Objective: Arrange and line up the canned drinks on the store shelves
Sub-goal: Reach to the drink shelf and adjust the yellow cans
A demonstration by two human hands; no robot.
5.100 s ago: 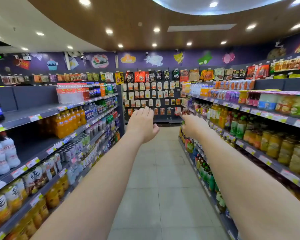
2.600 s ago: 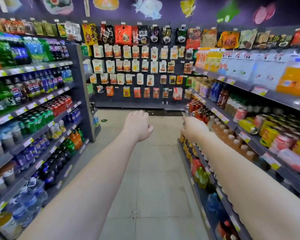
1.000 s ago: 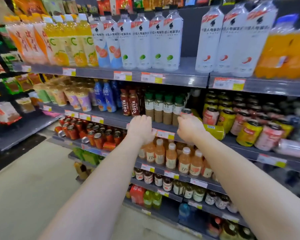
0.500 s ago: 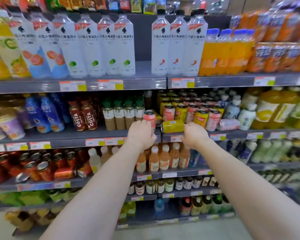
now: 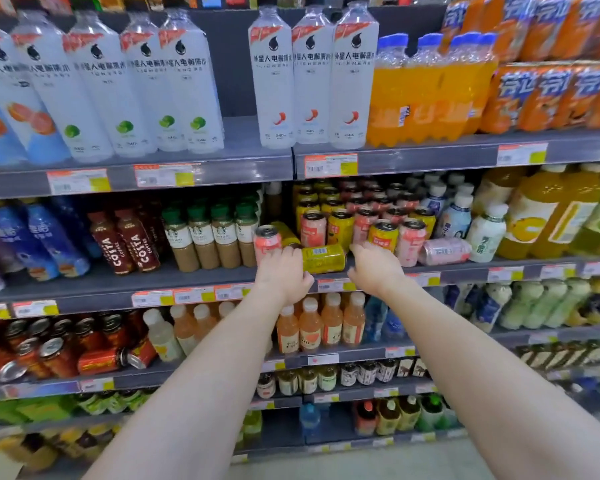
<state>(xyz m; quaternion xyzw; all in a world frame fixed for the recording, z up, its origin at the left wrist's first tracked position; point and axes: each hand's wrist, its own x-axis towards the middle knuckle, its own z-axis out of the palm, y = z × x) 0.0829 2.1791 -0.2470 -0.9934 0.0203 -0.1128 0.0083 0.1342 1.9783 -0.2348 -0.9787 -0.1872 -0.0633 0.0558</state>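
— Where does the fallen one lie from us?

— The yellow aluminium drink can lies on its side at the front edge of the grey metal shelf, right between our two hands. Its long axis runs left to right along the shelf lip.

— And our hands?

— Our left hand is at the can's left end, knuckles towards us, fingers bent forward below the upright pink drink can. Whether they pinch anything we cannot tell. Our right hand sits just off the right end, fingers loosely spread and holding nothing.

— Which is nearer?

— The left, we judge; it touches the can's end or nearly does. To right the can we would tip one end up, then slide it back among the standing yellow ones. A toppled pink drink can lies further right, beyond our right hand, and also needs standing.
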